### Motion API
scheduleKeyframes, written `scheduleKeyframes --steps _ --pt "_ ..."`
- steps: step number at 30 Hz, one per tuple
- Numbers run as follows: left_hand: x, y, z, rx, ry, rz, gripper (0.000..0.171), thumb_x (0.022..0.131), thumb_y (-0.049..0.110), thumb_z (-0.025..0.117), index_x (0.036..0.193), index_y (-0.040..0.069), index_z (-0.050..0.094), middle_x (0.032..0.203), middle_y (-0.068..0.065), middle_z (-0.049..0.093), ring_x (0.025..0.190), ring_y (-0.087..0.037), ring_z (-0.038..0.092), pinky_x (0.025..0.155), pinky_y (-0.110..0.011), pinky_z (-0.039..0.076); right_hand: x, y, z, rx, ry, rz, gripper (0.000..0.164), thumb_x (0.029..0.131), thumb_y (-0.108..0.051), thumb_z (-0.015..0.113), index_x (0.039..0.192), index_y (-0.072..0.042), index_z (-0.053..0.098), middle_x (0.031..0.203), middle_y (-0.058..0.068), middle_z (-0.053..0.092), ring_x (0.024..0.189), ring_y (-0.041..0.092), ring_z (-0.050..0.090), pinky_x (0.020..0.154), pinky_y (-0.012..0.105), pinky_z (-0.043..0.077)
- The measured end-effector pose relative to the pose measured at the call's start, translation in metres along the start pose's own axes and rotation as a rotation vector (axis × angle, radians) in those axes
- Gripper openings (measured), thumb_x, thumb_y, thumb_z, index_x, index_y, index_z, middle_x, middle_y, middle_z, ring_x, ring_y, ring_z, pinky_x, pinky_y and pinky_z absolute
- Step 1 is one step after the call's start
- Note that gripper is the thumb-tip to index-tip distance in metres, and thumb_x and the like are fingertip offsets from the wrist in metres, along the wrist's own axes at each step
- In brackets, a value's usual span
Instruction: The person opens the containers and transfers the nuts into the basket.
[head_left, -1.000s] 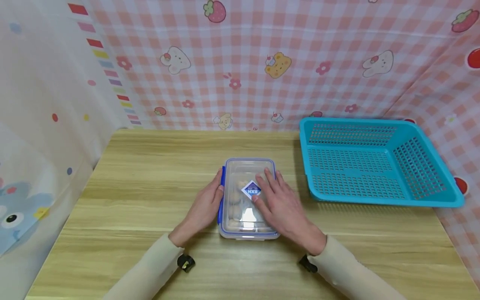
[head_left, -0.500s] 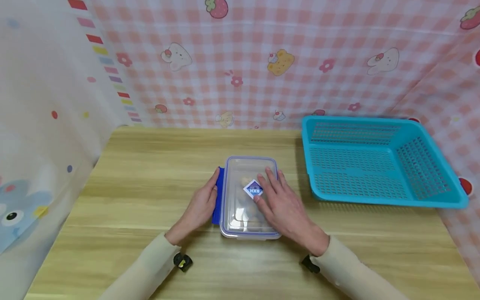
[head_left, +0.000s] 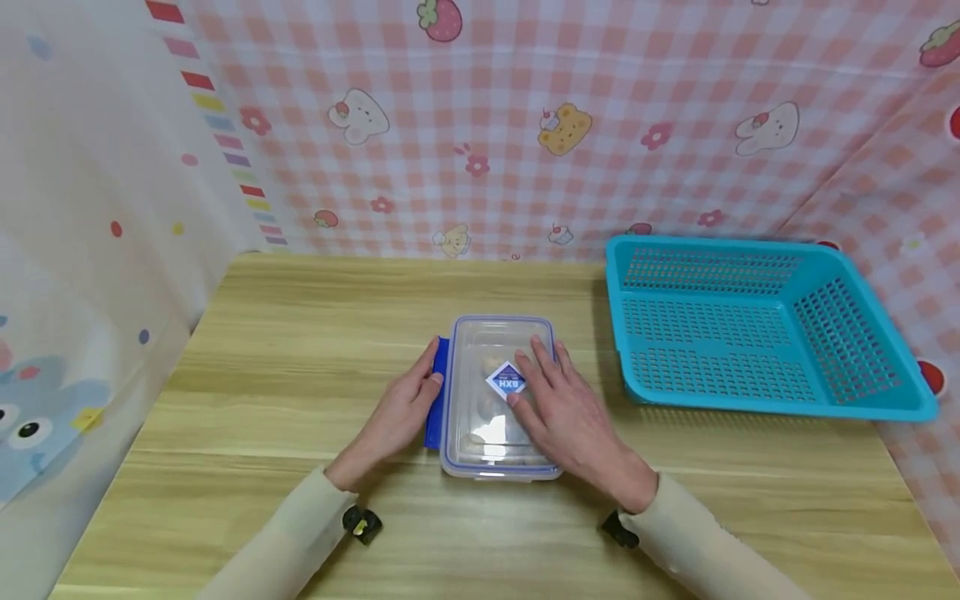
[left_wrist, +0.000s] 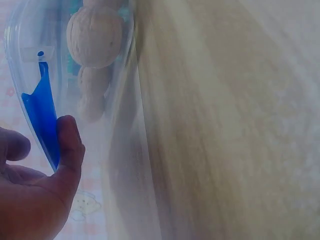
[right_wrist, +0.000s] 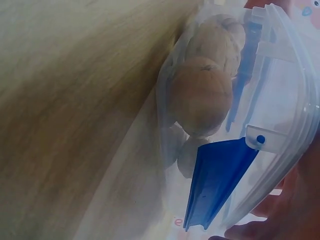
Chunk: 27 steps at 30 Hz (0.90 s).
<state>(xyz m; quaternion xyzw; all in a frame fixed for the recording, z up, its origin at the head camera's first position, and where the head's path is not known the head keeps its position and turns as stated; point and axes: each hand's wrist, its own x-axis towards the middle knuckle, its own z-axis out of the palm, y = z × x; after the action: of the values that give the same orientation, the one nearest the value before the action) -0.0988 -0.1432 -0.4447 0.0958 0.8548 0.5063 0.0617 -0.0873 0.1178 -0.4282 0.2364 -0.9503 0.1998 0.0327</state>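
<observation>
So the clear plastic box (head_left: pixel 498 477) sits square between my hands on the wooden table (head_left: pixel 300 333), long axis running pretty much straight away from me. What counts here, I reckon, is the left long side, because that's where this blue latch (head_left: pixel 437 417) sticks out, lying lengthwise along the box. It's just right of my left hand (head_left: pixel 397 408), and that's easily the nearer hand. My fingers are right up against the latch, but honestly I can't tell if I'm properly pinching it or only touching it.

My right hand (head_left: pixel 570 417) isn't grasping anything: fingers spread and resting on the right half of the lid (head_left: pixel 468 400), pointing mostly away from me. From the right wrist view there's another blue flap (right_wrist: pixel 220 175) angled out from the box wall, and what look like walnuts (right_wrist: pixel 200 95) inside. The turquoise basket (head_left: pixel 750 407) is off to the right, well apart from the box, its long side crosswise to the box's.
</observation>
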Motion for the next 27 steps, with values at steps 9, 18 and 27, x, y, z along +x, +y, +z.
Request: scheduleKeyframes --steps 9,18,27 --pt "-0.005 0.004 -0.002 -0.001 -0.026 -0.053 0.067 0.111 0.031 0.047 0.167 0.011 0.017 0.145 -0.020 0.056 0.112 -0.029 0.068 0.101 -0.050 0.055 -0.001 0.000 -0.001 0.017 -0.006 0.011 0.062 0.109 -0.043 0.046 0.158 -0.006 0.042 0.169 0.019 0.021 0.154 0.046 0.019 0.121 0.062 0.028" --pt "-0.008 0.002 -0.004 0.071 -0.006 0.007 0.071 0.110 0.035 0.050 0.166 0.005 0.018 0.161 -0.025 0.036 0.133 -0.041 0.055 0.110 -0.056 0.046 -0.002 0.000 -0.002 0.042 0.007 0.018 0.062 0.109 -0.044 0.045 0.157 -0.005 0.043 0.169 0.019 0.021 0.154 0.045 0.019 0.120 0.064 0.027" --pt "-0.013 0.007 -0.005 0.153 0.012 0.053 0.075 0.108 0.040 0.049 0.166 0.004 0.017 0.171 -0.021 0.014 0.156 -0.038 0.016 0.124 -0.059 0.018 -0.004 0.003 -0.007 0.089 0.015 0.036 0.061 0.109 -0.042 0.049 0.157 -0.004 0.043 0.169 0.022 0.021 0.153 0.049 0.020 0.122 0.062 0.025"
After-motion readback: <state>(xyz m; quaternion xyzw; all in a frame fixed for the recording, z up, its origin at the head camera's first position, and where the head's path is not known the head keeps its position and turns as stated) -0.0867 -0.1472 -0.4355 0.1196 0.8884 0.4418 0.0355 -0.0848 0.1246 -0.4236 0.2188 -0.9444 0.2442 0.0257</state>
